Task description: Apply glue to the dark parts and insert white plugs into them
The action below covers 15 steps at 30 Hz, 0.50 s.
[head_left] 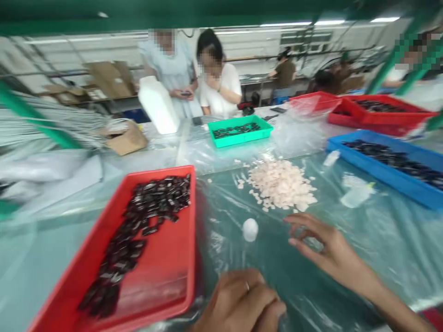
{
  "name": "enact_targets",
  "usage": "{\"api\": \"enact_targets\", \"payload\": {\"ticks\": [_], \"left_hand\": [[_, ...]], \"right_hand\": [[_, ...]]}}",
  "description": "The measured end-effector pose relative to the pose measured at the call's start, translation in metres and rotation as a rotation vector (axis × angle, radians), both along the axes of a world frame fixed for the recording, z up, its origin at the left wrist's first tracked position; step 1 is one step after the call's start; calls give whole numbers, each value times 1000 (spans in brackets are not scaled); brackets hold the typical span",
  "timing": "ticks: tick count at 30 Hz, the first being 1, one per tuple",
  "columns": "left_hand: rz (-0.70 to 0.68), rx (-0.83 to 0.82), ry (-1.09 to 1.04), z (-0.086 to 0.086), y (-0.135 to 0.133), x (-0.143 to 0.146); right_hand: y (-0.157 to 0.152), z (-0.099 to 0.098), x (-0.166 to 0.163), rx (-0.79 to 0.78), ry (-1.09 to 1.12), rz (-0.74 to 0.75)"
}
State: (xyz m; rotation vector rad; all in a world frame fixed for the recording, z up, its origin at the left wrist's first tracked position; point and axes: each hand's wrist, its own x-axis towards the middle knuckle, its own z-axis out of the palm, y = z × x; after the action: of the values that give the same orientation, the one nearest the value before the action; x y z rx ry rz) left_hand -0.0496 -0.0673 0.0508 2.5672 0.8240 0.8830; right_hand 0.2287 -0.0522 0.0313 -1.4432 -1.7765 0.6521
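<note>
My left hand (242,302) rests at the near edge of the table, fingers curled under; whether it holds anything is hidden. My right hand (323,249) hovers over the plastic-covered table with fingers spread and bent, just below a heap of small pale pink pieces (282,184). A small white round cap (250,229) lies between the hand and a red tray (166,272) at the left. That tray holds several small black parts (141,216).
A green tray (240,131), a blue tray (387,161) and red trays (377,113) with dark parts stand further back. A white container (157,105) and a cardboard box (126,138) sit at the far left. Two people stand behind the table; others work beyond.
</note>
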Motion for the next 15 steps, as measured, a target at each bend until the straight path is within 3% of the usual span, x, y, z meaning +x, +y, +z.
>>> {"api": "enact_targets", "payload": {"ticks": [4,7,11,15], "left_hand": [[436,-3,178,29,41,-60],[617,-22,443,30,86,-109],[529,-22,708,17,123,-135],[431,-25,783,15,128,-131]], "right_hand": [[23,-5,-56,-56,31,190],[37,-9,-69,-28,20,194],[45,-14,-71,14,34,171],[46,-19,-71,10,89,169]]}}
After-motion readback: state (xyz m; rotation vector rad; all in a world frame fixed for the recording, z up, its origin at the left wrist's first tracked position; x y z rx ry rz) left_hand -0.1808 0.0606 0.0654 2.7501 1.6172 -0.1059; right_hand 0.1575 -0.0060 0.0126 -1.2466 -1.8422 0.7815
